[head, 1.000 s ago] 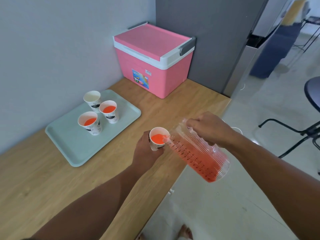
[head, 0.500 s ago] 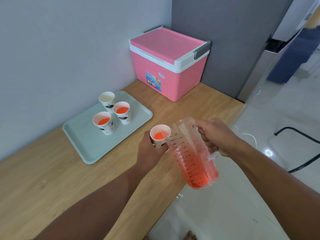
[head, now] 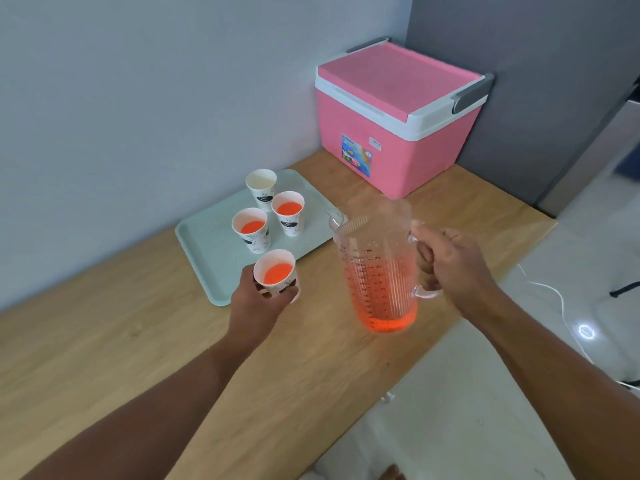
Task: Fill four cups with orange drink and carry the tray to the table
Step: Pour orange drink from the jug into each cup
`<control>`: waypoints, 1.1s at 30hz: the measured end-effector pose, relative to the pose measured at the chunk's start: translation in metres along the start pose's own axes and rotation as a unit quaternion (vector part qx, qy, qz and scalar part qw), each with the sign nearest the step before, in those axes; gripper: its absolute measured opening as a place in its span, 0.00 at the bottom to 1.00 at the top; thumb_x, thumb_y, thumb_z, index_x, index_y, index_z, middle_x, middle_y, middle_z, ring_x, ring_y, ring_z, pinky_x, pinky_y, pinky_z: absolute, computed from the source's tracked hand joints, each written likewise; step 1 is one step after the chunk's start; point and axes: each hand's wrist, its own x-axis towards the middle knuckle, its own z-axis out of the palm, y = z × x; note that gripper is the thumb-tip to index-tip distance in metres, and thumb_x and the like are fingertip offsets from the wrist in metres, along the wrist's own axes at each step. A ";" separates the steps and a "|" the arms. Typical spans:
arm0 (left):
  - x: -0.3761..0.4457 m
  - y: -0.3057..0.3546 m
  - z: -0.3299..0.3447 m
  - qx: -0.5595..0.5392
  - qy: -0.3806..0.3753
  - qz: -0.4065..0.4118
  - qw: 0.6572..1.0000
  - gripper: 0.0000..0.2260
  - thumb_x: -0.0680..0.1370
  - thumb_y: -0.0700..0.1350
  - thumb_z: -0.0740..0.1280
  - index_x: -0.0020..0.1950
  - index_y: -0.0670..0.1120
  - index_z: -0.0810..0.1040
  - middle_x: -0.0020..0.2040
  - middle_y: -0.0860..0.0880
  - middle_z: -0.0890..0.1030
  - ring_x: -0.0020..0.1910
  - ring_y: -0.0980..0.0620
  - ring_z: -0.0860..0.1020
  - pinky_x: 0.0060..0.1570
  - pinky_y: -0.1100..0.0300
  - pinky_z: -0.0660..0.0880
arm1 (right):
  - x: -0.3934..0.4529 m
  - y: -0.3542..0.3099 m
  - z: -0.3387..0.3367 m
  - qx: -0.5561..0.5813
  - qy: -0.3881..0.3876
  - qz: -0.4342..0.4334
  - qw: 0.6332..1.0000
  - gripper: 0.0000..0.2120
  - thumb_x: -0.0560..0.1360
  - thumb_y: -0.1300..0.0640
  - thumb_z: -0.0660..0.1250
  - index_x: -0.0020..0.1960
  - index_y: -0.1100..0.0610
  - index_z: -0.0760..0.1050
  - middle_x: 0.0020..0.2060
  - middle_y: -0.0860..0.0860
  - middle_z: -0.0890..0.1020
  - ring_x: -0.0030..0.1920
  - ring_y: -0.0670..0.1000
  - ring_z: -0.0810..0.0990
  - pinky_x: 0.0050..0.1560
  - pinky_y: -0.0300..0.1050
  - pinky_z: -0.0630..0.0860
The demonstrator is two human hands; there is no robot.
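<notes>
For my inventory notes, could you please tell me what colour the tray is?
The tray is pale mint green, seen best in the head view.

Soft even daylight, glare on the floor (head: 585, 330), wide-angle edge distortion.

The clear jug (head: 377, 271), tipped a second ago with its spout at the held cup (head: 276, 276), has been brought upright by the right hand (head: 450, 268) and drawn away from that cup. The held cup has been carried by the left hand (head: 256, 306) to the near edge of the tray (head: 204, 251), and more orange drink is seen in it.
</notes>
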 end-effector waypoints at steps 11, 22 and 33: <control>0.071 -0.035 -0.085 0.053 0.076 -0.029 0.995 0.29 0.68 0.50 0.81 0.63 0.48 0.72 0.53 0.52 0.81 0.50 0.50 0.80 0.46 0.56 0.74 | 0.017 0.019 0.029 0.048 -0.011 -0.007 0.999 0.27 0.86 0.57 0.61 0.28 0.52 0.60 0.23 0.49 0.58 0.22 0.47 0.55 0.26 0.40 0.53; 0.162 -0.052 -0.079 0.074 0.069 -0.050 0.994 0.32 0.66 0.53 0.82 0.65 0.48 0.73 0.56 0.51 0.81 0.54 0.47 0.80 0.53 0.51 0.76 | 0.029 0.031 0.033 0.057 0.025 -0.018 0.998 0.27 0.86 0.59 0.60 0.28 0.53 0.60 0.22 0.48 0.59 0.22 0.48 0.56 0.25 0.38 0.57; 0.212 -0.041 -0.063 0.102 0.024 -0.026 0.994 0.33 0.64 0.61 0.80 0.62 0.48 0.75 0.54 0.52 0.83 0.50 0.50 0.81 0.46 0.59 0.72 | 0.032 0.033 0.039 0.033 0.028 -0.044 0.998 0.31 0.86 0.61 0.60 0.24 0.49 0.69 0.22 0.48 0.60 0.21 0.47 0.57 0.25 0.39 0.60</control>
